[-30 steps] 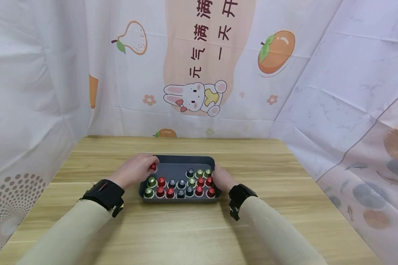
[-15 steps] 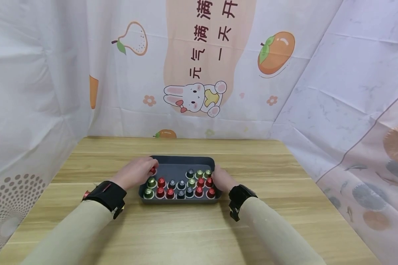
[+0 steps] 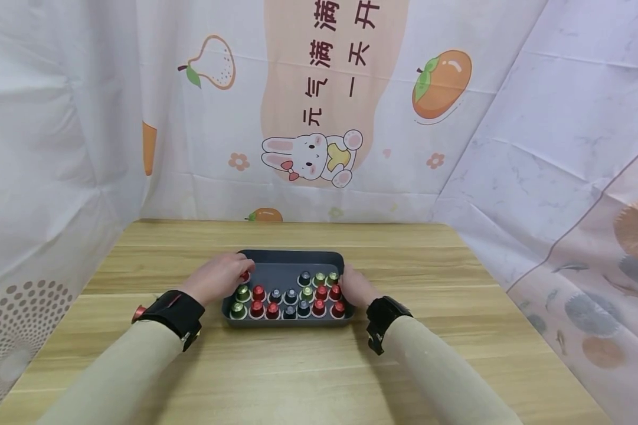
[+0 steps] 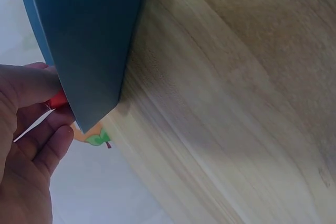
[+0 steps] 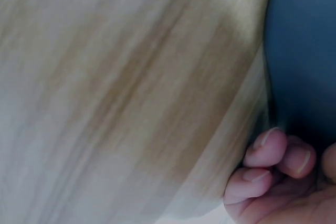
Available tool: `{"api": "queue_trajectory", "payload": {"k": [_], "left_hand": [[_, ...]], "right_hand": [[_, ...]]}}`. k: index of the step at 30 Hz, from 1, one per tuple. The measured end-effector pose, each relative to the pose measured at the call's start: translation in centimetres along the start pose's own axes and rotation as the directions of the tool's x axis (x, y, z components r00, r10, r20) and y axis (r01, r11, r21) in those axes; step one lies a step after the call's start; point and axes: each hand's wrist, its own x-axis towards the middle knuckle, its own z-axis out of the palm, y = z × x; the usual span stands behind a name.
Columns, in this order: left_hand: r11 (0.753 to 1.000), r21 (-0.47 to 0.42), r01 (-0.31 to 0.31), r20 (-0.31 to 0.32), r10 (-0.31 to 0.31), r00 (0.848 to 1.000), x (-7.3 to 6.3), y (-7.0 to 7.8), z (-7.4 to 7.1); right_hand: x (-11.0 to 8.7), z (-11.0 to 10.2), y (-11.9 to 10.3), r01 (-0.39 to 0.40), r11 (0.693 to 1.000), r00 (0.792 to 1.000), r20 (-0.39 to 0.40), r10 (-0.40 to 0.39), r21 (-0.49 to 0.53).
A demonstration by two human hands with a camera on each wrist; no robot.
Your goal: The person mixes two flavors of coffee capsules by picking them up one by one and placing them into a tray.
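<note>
A dark grey tray (image 3: 289, 323) on the table holds rows of red, green and dark coffee capsules. Two full rows fill its front, and a partial row stands behind them at the right. In the tray's back left area my left hand (image 3: 216, 275) pinches a red coffee capsule (image 3: 245, 275), low over the tray floor. The left wrist view shows that red capsule (image 4: 59, 99) between thumb and fingers, partly hidden by the tray wall (image 4: 89, 51). My right hand (image 3: 357, 287) grips the tray's right side; its fingers (image 5: 266, 148) are curled against the wall.
Another red capsule (image 3: 138, 313) lies on the wooden table (image 3: 297, 372), left of the left wrist and partly hidden by its black strap (image 3: 171, 313). Something yellow shows beneath that strap. A printed curtain (image 3: 207, 147) stands behind the table, with more cloth at both sides.
My left hand has come down slightly with the red capsule, toward the green one in front. The red capsule beside the left wrist has come into sight. The right hand and the tray keep their place.
</note>
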Motion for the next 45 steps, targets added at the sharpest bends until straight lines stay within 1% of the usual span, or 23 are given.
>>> {"api": "queue_trajectory", "payload": {"k": [5, 12, 17, 22, 26, 33, 39, 41, 45], "left_hand": [[0.999, 0.046, -0.025, -0.002, 0.025, 1.000, -0.1, 0.1, 0.3], [0.995, 0.085, -0.059, -0.037, 0.062, 0.997, -0.4, 0.1, 0.6], [0.995, 0.084, -0.050, -0.023, 0.052, 0.998, -0.4, 0.2, 0.4], [0.994, 0.090, -0.053, -0.017, 0.055, 0.998, -0.3, 0.2, 0.4], [0.994, 0.090, -0.060, -0.029, 0.063, 0.998, -0.4, 0.2, 0.5], [0.994, 0.079, -0.077, -0.077, 0.083, 0.994, -0.8, 0.0, 0.2], [0.998, 0.049, -0.050, -0.089, 0.054, 0.995, -1.3, -0.2, -0.5], [0.999, 0.043, -0.029, -0.077, 0.032, 0.997, -1.4, -0.3, -0.7], [0.998, 0.047, 0.029, -0.030, -0.028, 0.999, -1.9, -0.5, -1.3]], "right_hand": [[-0.1, 0.0, -0.1, -0.004, 1.000, 1.000, 0.012, 0.003, 0.016], [0.0, -0.1, -0.1, 0.016, 0.999, 1.000, 0.010, -0.017, 0.030], [0.0, -0.1, 0.0, 0.032, 0.999, 0.999, 0.006, -0.032, 0.014], [-0.1, -0.1, 0.0, 0.023, 1.000, 1.000, 0.010, -0.024, 0.018], [-0.1, -0.1, 0.0, 0.021, 1.000, 1.000, 0.010, -0.021, 0.015], [0.0, -0.2, 0.1, 0.006, 1.000, 1.000, 0.018, -0.007, 0.022], [0.1, -0.2, 0.2, -0.007, 0.999, 1.000, 0.028, 0.006, 0.034], [0.0, -0.3, 0.2, -0.017, 0.999, 0.999, 0.032, 0.016, 0.042], [0.0, -0.3, 0.0, -0.027, 0.998, 0.999, 0.042, 0.025, 0.053]]}}
